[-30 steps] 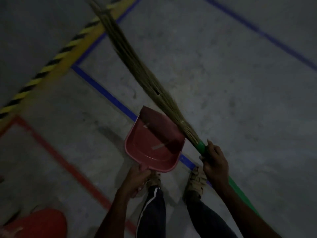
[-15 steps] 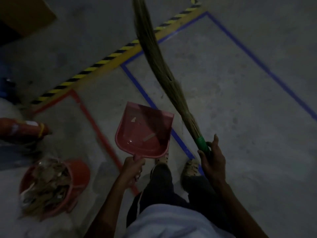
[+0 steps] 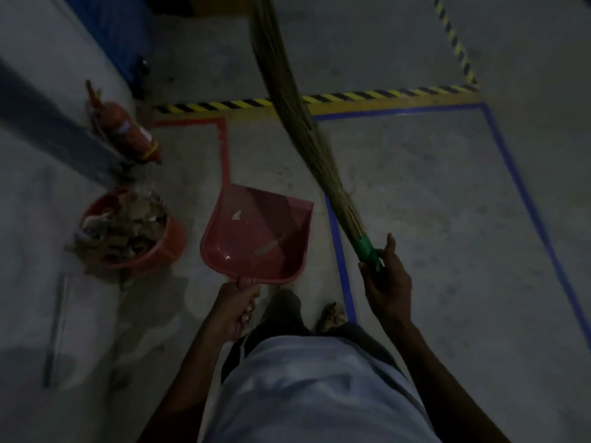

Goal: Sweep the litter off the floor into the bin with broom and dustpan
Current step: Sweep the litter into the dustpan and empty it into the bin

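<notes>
My left hand point(image 3: 236, 310) grips the handle of a red dustpan point(image 3: 256, 239), held level above the floor with two small scraps of litter lying in it. My right hand point(image 3: 387, 282) grips the green handle of a straw broom point(image 3: 300, 123); its bristles point up and away from me, off the floor. A red bin point(image 3: 174, 238) heaped with brown leaves and paper scraps stands on the floor to the left of the dustpan, a short gap between them.
A red fire extinguisher point(image 3: 128, 132) leans by the wall behind the bin. A blue cabinet point(image 3: 112, 30) stands at the back left. Red, blue and yellow-black tape lines point(image 3: 351, 97) mark the concrete floor. My legs and feet are below the dustpan.
I have turned left: the bin and extinguisher have come further into view and nearer the dustpan. Dustpan and broom stay held the same way in my hands.
</notes>
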